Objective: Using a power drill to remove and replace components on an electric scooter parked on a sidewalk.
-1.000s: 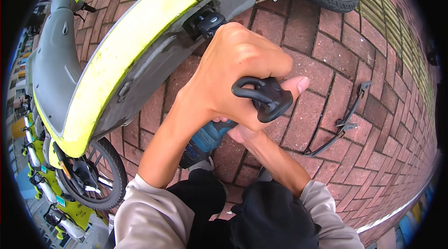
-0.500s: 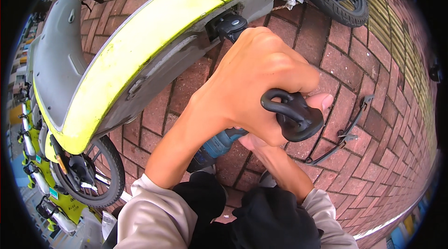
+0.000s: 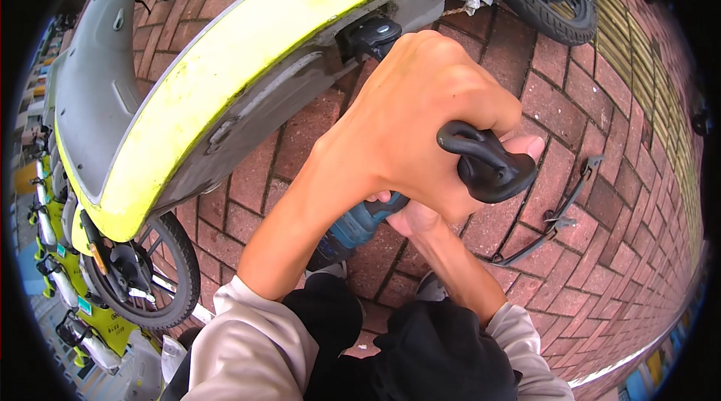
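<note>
My left hand [image 3: 409, 123] is closed on a black rubber piece with a loop [image 3: 496, 172], its thumb tip showing at the right. Just beyond its knuckles, a black fitting [image 3: 372, 34] sits in a recess in the underside of a yellow-and-grey scooter [image 3: 180, 116], which lies tilted. My right hand [image 3: 413, 221], partly hidden beneath the left, is around a teal-and-black power tool [image 3: 353, 228]. Most of that tool is covered by my left hand and wrist.
Jointed dark metal strips [image 3: 559, 222] lie on red brick paving at the right. The scooter's wheels show at upper right [image 3: 563, 18] and lower left [image 3: 169, 273]. Parked yellow scooters [image 3: 101, 311] line the left edge. A white crumpled scrap [image 3: 473, 1] hangs near the upper wheel.
Both my hands have shifted right in the view, the left one most, with the black piece still in it. The scooter also sits slightly lower and further right in the picture.
</note>
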`<state>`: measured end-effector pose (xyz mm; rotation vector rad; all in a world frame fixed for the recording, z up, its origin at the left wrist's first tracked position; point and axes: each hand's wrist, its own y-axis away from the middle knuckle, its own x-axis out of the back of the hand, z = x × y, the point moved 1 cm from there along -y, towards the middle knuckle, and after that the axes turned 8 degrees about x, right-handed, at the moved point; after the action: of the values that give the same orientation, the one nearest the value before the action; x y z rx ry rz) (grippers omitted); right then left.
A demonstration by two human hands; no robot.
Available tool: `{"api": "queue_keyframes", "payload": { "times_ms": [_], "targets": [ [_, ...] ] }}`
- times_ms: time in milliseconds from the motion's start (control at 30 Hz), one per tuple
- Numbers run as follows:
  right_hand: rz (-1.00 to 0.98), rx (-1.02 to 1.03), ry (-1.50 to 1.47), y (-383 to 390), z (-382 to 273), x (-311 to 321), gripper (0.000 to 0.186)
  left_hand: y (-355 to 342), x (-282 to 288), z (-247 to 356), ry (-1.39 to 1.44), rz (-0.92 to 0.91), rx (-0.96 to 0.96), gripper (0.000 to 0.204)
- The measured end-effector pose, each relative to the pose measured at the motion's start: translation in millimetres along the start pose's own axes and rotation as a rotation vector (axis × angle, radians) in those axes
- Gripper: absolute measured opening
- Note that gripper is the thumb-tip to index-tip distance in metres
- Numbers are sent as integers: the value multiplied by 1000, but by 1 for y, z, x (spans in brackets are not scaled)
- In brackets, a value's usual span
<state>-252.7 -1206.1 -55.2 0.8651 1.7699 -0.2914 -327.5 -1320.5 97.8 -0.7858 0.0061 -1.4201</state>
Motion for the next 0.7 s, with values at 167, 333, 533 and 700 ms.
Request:
{"api": "queue_keyframes", "payload": {
  "times_ms": [167, 333, 533, 700],
  "targets": [
    [-40, -2, -26, -5, 1, -4, 42, 0, 5, 3, -20, -15, 31, 43],
    [-25, -4, -14, -6, -8, -17, 39, -2, 5, -1, -85, -78, -8, 44],
    [-65, -26, -72, -1, -14, -7, 19, -2, 3, 6, -171, -70, 96, 44],
    [65, -28, -2, 56, -35, 29, 40, 12, -22, -1, -335, 241, -72, 24]
  ]
}}
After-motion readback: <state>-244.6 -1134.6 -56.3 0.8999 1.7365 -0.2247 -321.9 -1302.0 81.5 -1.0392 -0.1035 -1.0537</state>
